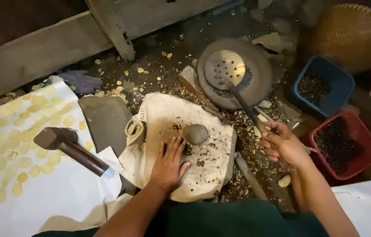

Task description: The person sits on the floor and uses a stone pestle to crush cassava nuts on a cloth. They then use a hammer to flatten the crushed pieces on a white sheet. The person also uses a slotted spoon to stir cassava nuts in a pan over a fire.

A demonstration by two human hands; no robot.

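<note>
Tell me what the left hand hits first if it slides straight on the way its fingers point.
Probably the rounded grey stone: the left hand lies flat on the stained cloth, fingers pointing up toward it, almost touching.

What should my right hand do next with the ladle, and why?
Probably lift the ladle out of the pan toward the cloth. The right hand already grips its handle, its perforated bowl rests in the pan, and the left hand lies flat on the cloth beside the stone.

One head-worn camera looks steeply down, close over the cloth-covered stone (194, 171).
</note>
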